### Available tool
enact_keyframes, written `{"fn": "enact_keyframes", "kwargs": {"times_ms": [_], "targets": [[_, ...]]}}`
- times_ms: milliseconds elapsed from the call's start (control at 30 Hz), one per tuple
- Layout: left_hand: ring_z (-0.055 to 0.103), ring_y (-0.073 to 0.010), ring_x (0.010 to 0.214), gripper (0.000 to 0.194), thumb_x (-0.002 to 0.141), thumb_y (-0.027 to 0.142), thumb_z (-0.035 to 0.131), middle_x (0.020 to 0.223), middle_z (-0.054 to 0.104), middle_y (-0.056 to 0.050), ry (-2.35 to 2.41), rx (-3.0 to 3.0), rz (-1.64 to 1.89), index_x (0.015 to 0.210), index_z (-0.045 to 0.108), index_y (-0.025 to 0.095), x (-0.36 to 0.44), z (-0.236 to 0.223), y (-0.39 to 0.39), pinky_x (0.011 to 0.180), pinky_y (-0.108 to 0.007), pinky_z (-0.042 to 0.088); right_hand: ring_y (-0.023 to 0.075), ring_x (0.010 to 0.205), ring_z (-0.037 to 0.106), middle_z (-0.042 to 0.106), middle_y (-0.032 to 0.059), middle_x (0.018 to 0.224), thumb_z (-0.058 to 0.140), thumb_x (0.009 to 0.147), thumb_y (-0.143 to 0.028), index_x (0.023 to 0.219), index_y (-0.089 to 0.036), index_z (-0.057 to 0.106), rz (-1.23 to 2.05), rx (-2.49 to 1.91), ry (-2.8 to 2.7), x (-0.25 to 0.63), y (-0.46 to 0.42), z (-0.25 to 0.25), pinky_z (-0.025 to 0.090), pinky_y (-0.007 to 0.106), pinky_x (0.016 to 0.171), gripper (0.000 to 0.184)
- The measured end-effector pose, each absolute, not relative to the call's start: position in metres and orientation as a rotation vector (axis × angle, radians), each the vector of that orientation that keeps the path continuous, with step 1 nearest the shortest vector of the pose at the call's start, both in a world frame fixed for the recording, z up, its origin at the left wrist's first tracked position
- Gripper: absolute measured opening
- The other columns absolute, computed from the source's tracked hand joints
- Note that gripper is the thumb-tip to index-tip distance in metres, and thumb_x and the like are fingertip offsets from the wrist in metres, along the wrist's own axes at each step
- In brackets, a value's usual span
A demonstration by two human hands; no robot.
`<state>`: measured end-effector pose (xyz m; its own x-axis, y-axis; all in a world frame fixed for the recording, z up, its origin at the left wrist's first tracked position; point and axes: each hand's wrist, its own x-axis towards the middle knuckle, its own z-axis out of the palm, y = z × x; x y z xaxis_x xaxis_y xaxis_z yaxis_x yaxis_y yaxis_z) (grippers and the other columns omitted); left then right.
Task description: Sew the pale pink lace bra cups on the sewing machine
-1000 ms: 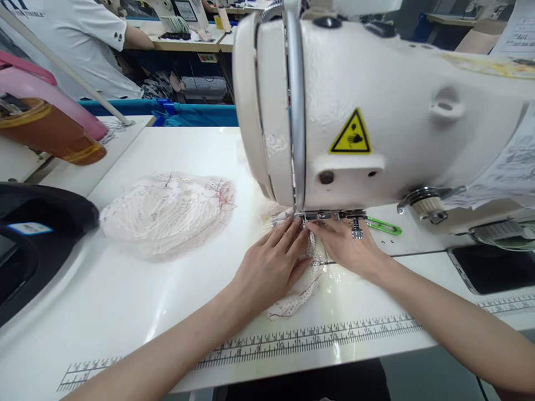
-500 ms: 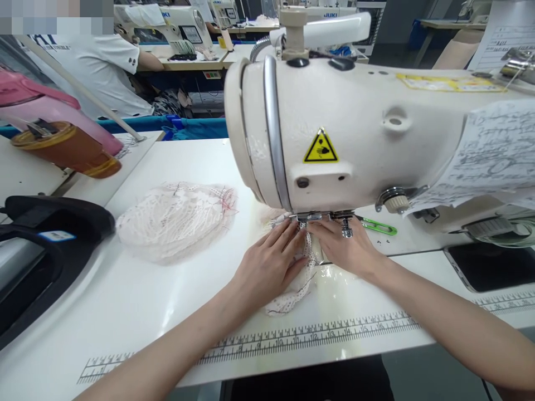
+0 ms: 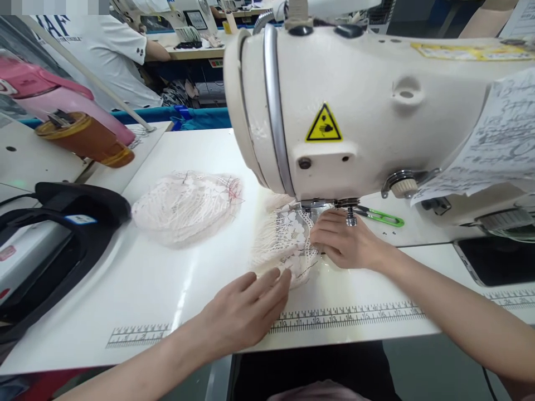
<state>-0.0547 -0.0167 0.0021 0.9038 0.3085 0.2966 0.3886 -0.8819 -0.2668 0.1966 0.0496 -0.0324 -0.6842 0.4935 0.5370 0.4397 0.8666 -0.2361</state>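
Observation:
A white lace piece [image 3: 288, 234] lies spread on the sewing machine's bed, its far end under the presser foot area of the sewing machine [image 3: 334, 100]. Just beside the needle area, my right hand [image 3: 346, 239] is closed, its curled fingers pinching the lace's right edge. My left hand [image 3: 251, 303] is at the lace's near edge, fingers loosely stretched and apart, with fingertips at the fabric; whether they touch it is unclear. Farther left lies a second lace piece [image 3: 188, 209] with red threads at its right end.
Green thread snips [image 3: 380, 216] lie behind my right hand, and a phone [image 3: 495, 262] is at the right. On the left stand a black iron holder [image 3: 83, 209], a brown cup [image 3: 87, 139] and a pink bottle [image 3: 62, 94]. A printed ruler [image 3: 334, 320] runs along the front edge. A co-worker [image 3: 100, 61] sits beyond.
My left hand has pulled back toward the front edge, off the needle area, uncovering the lace, which now lies more spread out. My right hand stays near the needle, fingers more curled. The view has shifted slightly.

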Motion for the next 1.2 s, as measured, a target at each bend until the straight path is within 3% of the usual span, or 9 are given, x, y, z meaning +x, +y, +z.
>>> {"fn": "enact_keyframes", "kwargs": {"times_ms": [200, 300, 400, 500, 633, 800, 900, 1033, 1200], "targets": [[0.058, -0.0117, 0.056, 0.018, 0.1, 0.024, 0.037, 0.079, 0.063, -0.001, -1.312, -2.896, -0.538, 0.097, 0.053, 0.016, -0.047, 0.031, 0.005, 0.045, -0.023, 0.039, 0.0181, 0.082, 0.052, 0.061, 0.0045, 0.083, 0.052, 0.084, -0.026, 0.094, -0.014, 0.057, 0.266, -0.678, -2.523, 0.198, 0.049, -0.026, 0.045, 0.035, 0.076, 0.016], [0.059, -0.0149, 0.063, 0.02, 0.095, 0.036, 0.05, 0.078, 0.061, 0.0, -1.14, -3.075, -0.377, 0.097, 0.054, 0.017, -0.038, 0.034, 0.023, 0.052, -0.025, 0.042, 0.0161, 0.083, 0.054, 0.063, 0.0025, 0.083, 0.046, 0.09, -0.017, 0.087, -0.017, 0.057, 0.168, -0.636, -2.533, 0.199, 0.052, -0.031, 0.046, 0.034, 0.077, 0.012], [0.057, -0.0159, 0.065, 0.007, 0.091, 0.018, 0.051, 0.077, 0.06, -0.001, -0.837, -3.054, -0.346, 0.091, 0.058, 0.016, -0.028, 0.018, 0.036, 0.059, -0.028, 0.042, 0.0153, 0.087, 0.057, 0.066, 0.0005, 0.09, 0.047, 0.088, -0.012, 0.087, -0.019, 0.059, 0.081, -0.524, -2.487, 0.201, 0.054, -0.036, 0.047, 0.035, 0.084, 0.014], [0.046, -0.0135, 0.053, 0.024, 0.089, 0.002, 0.041, 0.064, 0.054, 0.001, -0.663, -2.863, -0.559, 0.078, 0.058, 0.016, -0.021, -0.003, 0.04, 0.053, -0.028, 0.034, 0.0168, 0.094, 0.059, 0.067, 0.0011, 0.097, 0.05, 0.088, -0.014, 0.093, -0.02, 0.059, 0.036, -0.509, -2.48, 0.204, 0.054, -0.036, 0.048, 0.036, 0.087, 0.012], [0.04, -0.0129, 0.051, 0.024, 0.088, 0.001, 0.042, 0.059, 0.048, 0.002, -0.655, -2.777, -0.706, 0.078, 0.058, 0.015, -0.022, -0.016, 0.037, 0.053, -0.029, 0.031, 0.0188, 0.102, 0.059, 0.066, 0.0049, 0.107, 0.048, 0.092, -0.019, 0.104, -0.02, 0.058, 0.04, -0.596, -2.55, 0.205, 0.053, -0.035, 0.05, 0.038, 0.086, 0.016], [0.044, -0.0125, 0.052, 0.017, 0.087, 0.004, 0.049, 0.059, 0.051, 0.003, -0.709, -2.751, -0.755, 0.079, 0.059, 0.015, -0.028, -0.019, 0.035, 0.053, -0.029, 0.034, 0.0155, 0.098, 0.062, 0.069, 0.0001, 0.098, 0.052, 0.09, -0.012, 0.092, -0.022, 0.06, 0.107, -0.557, -2.523, 0.201, 0.053, -0.033, 0.051, 0.038, 0.092, 0.013], [0.057, -0.0149, 0.063, 0.014, 0.088, 0.006, 0.05, 0.069, 0.063, -0.001, -0.648, -2.708, -0.775, 0.082, 0.061, 0.015, -0.029, -0.02, 0.037, 0.063, -0.033, 0.047, 0.0128, 0.091, 0.065, 0.072, -0.001, 0.094, 0.056, 0.09, -0.013, 0.093, -0.02, 0.062, 0.176, -0.474, -2.465, 0.2, 0.054, -0.029, 0.05, 0.038, 0.1, 0.01], [0.063, -0.0236, 0.108, 0.016, 0.088, 0.008, 0.047, 0.107, 0.069, -0.012, -0.638, -2.811, -0.752, 0.095, 0.061, 0.01, -0.03, -0.022, 0.037, 0.094, -0.038, 0.053, 0.012, 0.087, 0.068, 0.074, 0.0009, 0.092, 0.057, 0.09, -0.014, 0.095, -0.018, 0.065, 0.157, -0.478, -2.413, 0.198, 0.053, -0.027, 0.054, 0.034, 0.095, 0.01], [0.064, -0.0235, 0.11, 0.022, 0.083, 0.005, 0.044, 0.113, 0.069, -0.015, -0.705, -2.855, -0.707, 0.099, 0.059, 0.008, -0.031, -0.024, 0.036, 0.089, -0.033, 0.058, 0.0127, 0.09, 0.068, 0.074, -0.0002, 0.092, 0.056, 0.09, -0.012, 0.097, -0.02, 0.066, 0.097, -0.551, -2.427, 0.196, 0.05, -0.03, 0.058, 0.031, 0.087, 0.015]]}}
